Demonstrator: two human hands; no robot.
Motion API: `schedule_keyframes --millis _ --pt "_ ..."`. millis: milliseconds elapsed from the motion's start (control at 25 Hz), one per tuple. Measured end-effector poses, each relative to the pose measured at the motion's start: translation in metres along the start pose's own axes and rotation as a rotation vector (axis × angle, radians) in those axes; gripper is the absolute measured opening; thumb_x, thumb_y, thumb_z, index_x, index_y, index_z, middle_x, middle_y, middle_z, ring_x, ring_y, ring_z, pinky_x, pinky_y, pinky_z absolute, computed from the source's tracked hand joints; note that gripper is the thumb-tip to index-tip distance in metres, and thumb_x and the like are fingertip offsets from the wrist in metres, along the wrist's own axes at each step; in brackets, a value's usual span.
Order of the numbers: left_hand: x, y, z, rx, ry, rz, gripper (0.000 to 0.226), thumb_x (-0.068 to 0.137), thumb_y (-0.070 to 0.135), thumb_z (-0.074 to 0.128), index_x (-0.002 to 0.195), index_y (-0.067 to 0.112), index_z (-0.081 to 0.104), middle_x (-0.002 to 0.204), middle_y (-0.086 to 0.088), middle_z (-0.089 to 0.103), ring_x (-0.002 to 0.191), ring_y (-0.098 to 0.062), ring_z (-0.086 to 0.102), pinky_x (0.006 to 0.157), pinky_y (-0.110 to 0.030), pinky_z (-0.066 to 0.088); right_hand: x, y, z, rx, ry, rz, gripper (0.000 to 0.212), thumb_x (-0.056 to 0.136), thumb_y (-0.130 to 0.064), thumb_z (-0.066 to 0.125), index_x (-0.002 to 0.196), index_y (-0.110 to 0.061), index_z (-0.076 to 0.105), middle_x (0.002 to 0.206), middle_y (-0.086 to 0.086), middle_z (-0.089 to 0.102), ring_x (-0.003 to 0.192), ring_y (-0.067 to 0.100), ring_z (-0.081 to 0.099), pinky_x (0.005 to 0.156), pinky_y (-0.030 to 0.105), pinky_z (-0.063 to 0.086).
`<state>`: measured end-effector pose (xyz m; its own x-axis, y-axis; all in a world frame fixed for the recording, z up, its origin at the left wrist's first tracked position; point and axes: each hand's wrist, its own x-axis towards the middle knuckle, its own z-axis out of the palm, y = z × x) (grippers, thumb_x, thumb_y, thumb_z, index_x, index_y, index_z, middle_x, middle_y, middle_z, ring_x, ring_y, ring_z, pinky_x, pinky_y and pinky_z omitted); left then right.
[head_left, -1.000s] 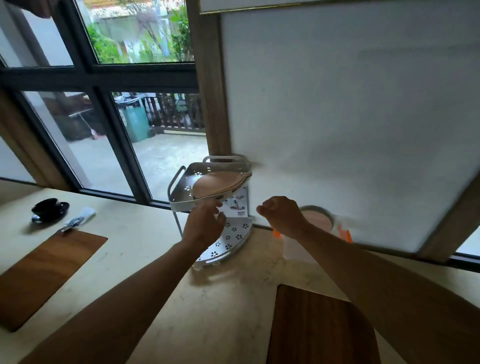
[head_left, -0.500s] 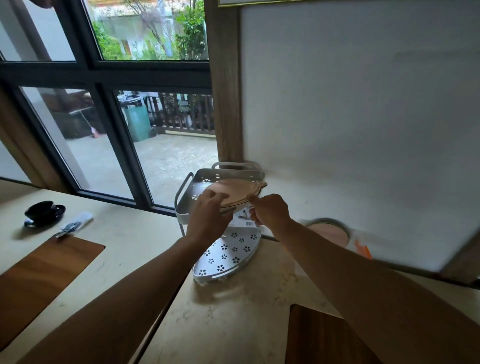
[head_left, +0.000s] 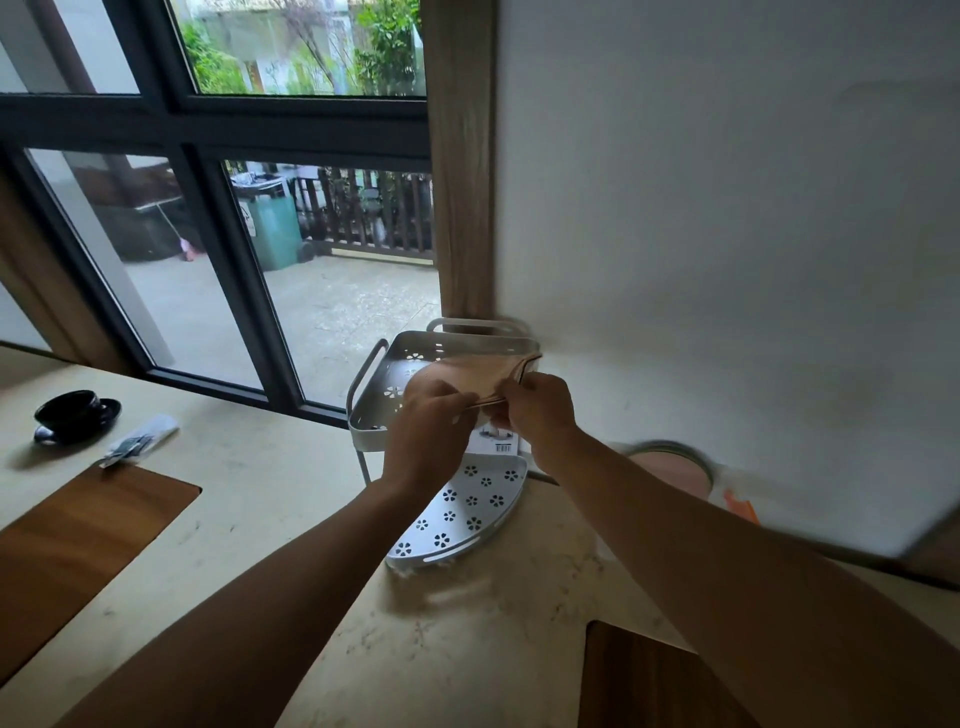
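Note:
A white two-tier corner rack (head_left: 374, 415) with flower-shaped holes stands on the pale counter in the corner by the wall. A stack of thin tan mats (head_left: 483, 370) lies on its upper tier. My left hand (head_left: 431, 436) pinches the near edge of the stack from the left. My right hand (head_left: 537, 410) pinches the same edge from the right. The rack's lower tier (head_left: 467, 514) holds nothing that I can see. A small barcode label hangs under the upper tier between my hands.
A clear jar with a pinkish lid (head_left: 670, 470) stands right of the rack against the wall. Wooden placemats lie at the left (head_left: 78, 540) and the lower right (head_left: 654, 680). A black cup on a saucer (head_left: 75, 413) and wrapped cutlery (head_left: 137, 444) sit at far left.
Both hands rose from below the rack's upper tier to the mat stack and closed on its near edge. The camera moved nearer and tilted.

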<state>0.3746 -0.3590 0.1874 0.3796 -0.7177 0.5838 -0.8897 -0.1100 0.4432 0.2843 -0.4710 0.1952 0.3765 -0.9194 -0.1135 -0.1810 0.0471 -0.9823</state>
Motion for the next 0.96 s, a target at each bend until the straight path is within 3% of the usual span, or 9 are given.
schedule_keyframes --millis 200,360,480,600,760,840,920,960 --pt "0.003 0.014 -0.011 -0.015 0.064 0.046 0.021 0.085 0.015 0.069 0.105 0.018 0.073 0.094 -0.005 0.068 0.076 -0.022 0.064 0.062 -0.036 0.055 -0.01 -0.019 -0.003 0.086 0.032 -0.125 0.017 0.088 -0.013 0.06 0.094 -0.001 0.071 0.092 0.02 0.073 0.084 0.037 0.072 0.08 0.054 0.059" --pt "0.001 0.035 -0.018 -0.051 0.095 0.091 0.027 0.08 0.022 0.073 0.106 0.017 0.069 0.096 -0.005 0.064 0.079 -0.02 0.061 0.061 -0.035 0.054 -0.032 -0.033 -0.026 0.17 0.038 -0.199 0.015 0.088 -0.014 0.062 0.09 -0.003 0.071 0.082 0.014 0.074 0.079 0.032 0.072 0.08 0.05 0.06" --pt "-0.003 0.054 -0.02 -0.096 0.054 0.151 0.032 0.083 0.042 0.068 0.105 0.019 0.066 0.097 -0.001 0.06 0.078 -0.013 0.057 0.061 -0.027 0.051 -0.049 -0.042 -0.056 0.132 0.051 -0.302 0.017 0.087 -0.019 0.063 0.077 -0.007 0.07 0.057 -0.005 0.065 0.056 0.011 0.062 0.062 0.035 0.056" --pt "-0.004 0.072 -0.021 -0.178 0.049 0.099 0.037 0.091 0.054 0.049 0.096 0.021 0.065 0.095 0.004 0.059 0.077 -0.007 0.057 0.061 -0.022 0.047 -0.062 -0.05 -0.089 0.046 0.105 -0.372 0.016 0.087 -0.019 0.061 0.074 -0.012 0.067 0.058 -0.005 0.059 0.046 0.0 0.054 0.046 0.015 0.043" --pt "-0.009 0.096 -0.013 -0.337 -0.077 -0.156 0.038 0.096 0.044 0.047 0.092 0.01 0.064 0.092 -0.015 0.069 0.077 -0.027 0.065 0.069 -0.039 0.055 -0.081 -0.053 -0.137 -0.079 0.065 -0.378 0.016 0.088 -0.024 0.06 0.077 -0.013 0.066 0.061 -0.003 0.057 0.042 -0.002 0.049 0.039 0.01 0.035" --pt "-0.007 0.112 -0.005 -0.564 -0.221 -0.417 0.042 0.095 0.043 0.048 0.102 0.004 0.063 0.105 -0.024 0.067 0.092 -0.037 0.064 0.086 -0.053 0.053 -0.09 -0.049 -0.16 -0.151 0.008 -0.366 0.019 0.086 -0.028 0.06 0.08 -0.012 0.066 0.064 0.0 0.057 0.044 -0.002 0.048 0.04 0.01 0.035" --pt "-0.011 0.13 0.004 -0.781 -0.33 -0.67 0.039 0.094 0.038 0.053 0.119 0.009 0.058 0.127 -0.017 0.058 0.116 -0.034 0.054 0.104 -0.053 0.04 -0.098 -0.045 -0.181 -0.196 -0.033 -0.349 0.02 0.083 -0.035 0.057 0.079 -0.019 0.068 0.065 -0.005 0.06 0.049 -0.001 0.05 0.044 0.01 0.038" --pt "-0.014 0.136 0.01 -0.857 -0.368 -0.724 0.031 0.093 0.033 0.055 0.117 0.013 0.058 0.132 -0.013 0.053 0.121 -0.031 0.049 0.108 -0.052 0.036 -0.102 -0.042 -0.192 -0.205 -0.046 -0.337 0.02 0.081 -0.038 0.057 0.078 -0.022 0.068 0.064 -0.008 0.061 0.051 0.0 0.052 0.047 0.012 0.041"
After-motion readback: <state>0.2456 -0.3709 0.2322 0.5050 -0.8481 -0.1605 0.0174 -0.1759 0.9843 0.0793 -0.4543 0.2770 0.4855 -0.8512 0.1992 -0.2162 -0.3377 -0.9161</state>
